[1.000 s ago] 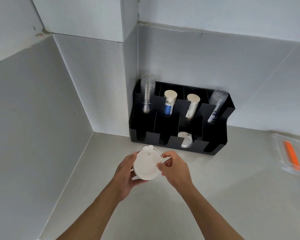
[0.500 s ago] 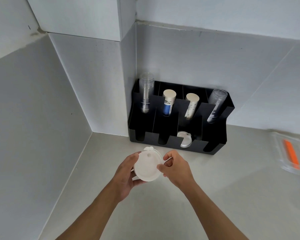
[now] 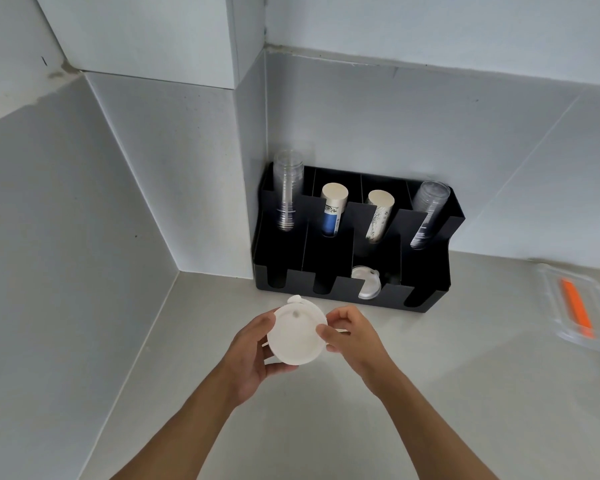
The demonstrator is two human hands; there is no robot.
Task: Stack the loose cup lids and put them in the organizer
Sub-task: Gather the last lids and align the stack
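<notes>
I hold a white round cup lid stack (image 3: 297,336) in front of me, just short of the black organizer (image 3: 426,271). My left hand (image 3: 253,355) cups it from the left and below. My right hand (image 3: 352,336) pinches its right rim with thumb and fingers. How many lids are in the stack I cannot tell. Another white lid (image 3: 366,284) leans in the organizer's third front slot. The back compartments carry clear cup stacks (image 3: 287,188) and paper cup stacks (image 3: 332,211).
The organizer stands in the corner against the wall (image 3: 395,133) on a light grey counter (image 3: 326,427). A clear plastic container with an orange item (image 3: 575,306) lies at the right edge. A grey wall panel (image 3: 66,271) runs along the left.
Both hands with the lid stack have stayed almost in place, the stack turning slightly in my fingers. The view has shifted a little.
</notes>
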